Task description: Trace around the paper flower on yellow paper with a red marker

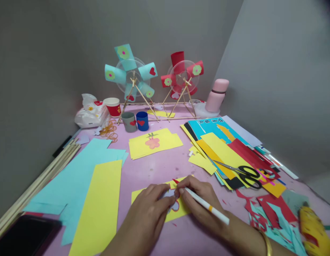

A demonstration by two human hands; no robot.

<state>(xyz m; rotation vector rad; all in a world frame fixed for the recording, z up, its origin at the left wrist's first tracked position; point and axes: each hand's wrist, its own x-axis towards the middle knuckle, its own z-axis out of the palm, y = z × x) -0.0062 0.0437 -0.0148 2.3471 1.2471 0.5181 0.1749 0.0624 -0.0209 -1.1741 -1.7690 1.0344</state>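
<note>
My left hand presses its fingertips on a small pale flower-shaped cutout that lies on a yellow paper piece at the near middle of the pink table. My right hand is closed round a white pen with a red tip. The tip points up and left, beside the cutout, where a red outline shows on the yellow paper.
Long yellow strip and light blue sheets lie at left, beside wooden sticks. Black-handled scissors rest on stacked coloured paper at right. Two paper-cup wheels, cups and a pink bottle stand at the back.
</note>
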